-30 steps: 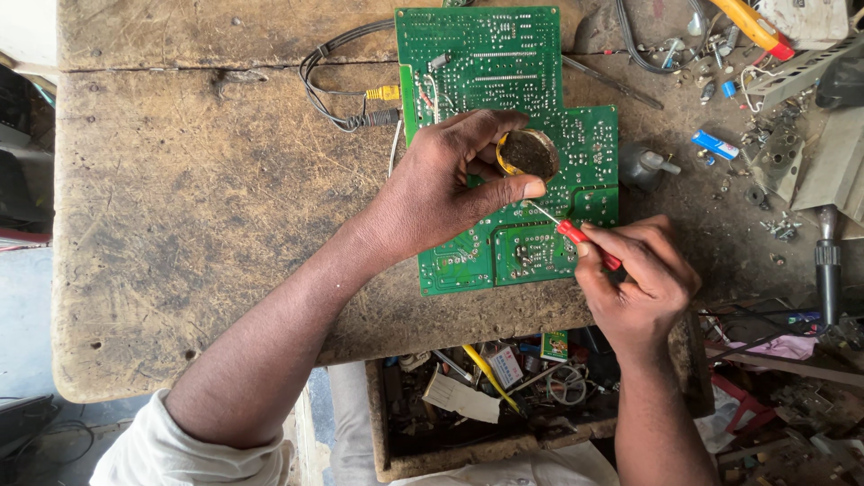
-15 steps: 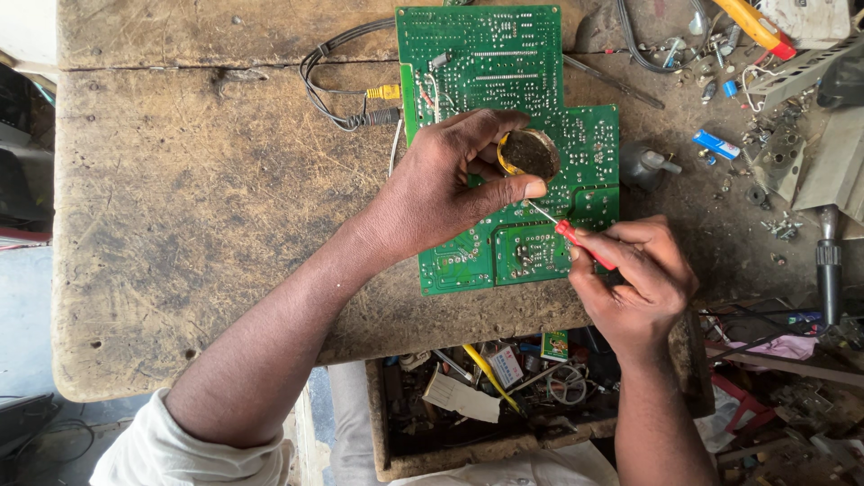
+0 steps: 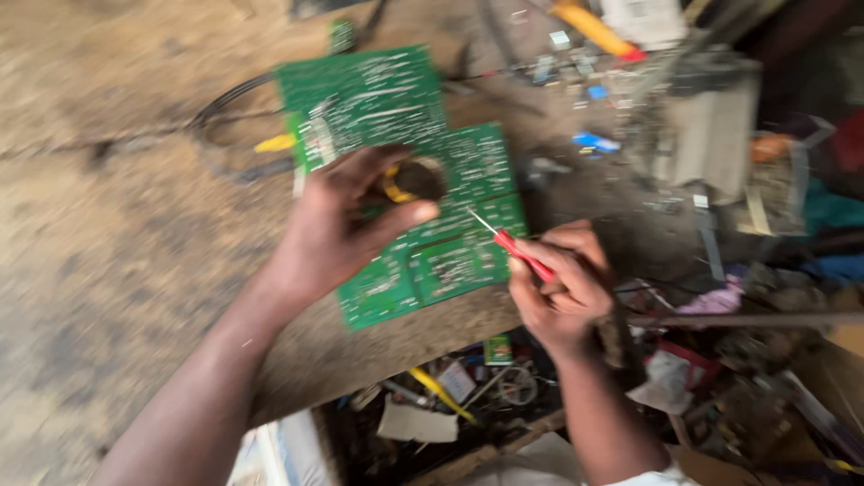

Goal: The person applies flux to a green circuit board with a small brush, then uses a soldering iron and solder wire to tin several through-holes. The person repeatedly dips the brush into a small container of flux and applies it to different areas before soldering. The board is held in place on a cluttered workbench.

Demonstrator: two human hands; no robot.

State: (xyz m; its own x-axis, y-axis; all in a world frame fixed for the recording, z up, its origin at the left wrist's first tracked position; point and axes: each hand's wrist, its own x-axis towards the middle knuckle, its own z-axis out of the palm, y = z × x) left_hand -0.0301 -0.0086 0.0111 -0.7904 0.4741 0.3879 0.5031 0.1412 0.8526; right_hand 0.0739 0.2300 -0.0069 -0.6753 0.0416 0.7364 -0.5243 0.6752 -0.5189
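Your left hand (image 3: 337,229) rests on the circuit board (image 3: 396,135) — green laminate, lightly glossy, streaked with bright metal solder traces. Your right hand (image 3: 558,288) grips a screwdriver (image 3: 508,243) with a red plastic handle and thin shiny metal shaft. The table (image 3: 117,252) is bare wood — rough, matt, worn.

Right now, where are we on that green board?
Done: the board lies solder side up on the bench, black wires attached at its far-left edge. In hand: left hand pins the board and pinches a small round part; right hand holds a red-handled tool, tip over the board. Left: the frame is blurred, so finished joints can't be judged.
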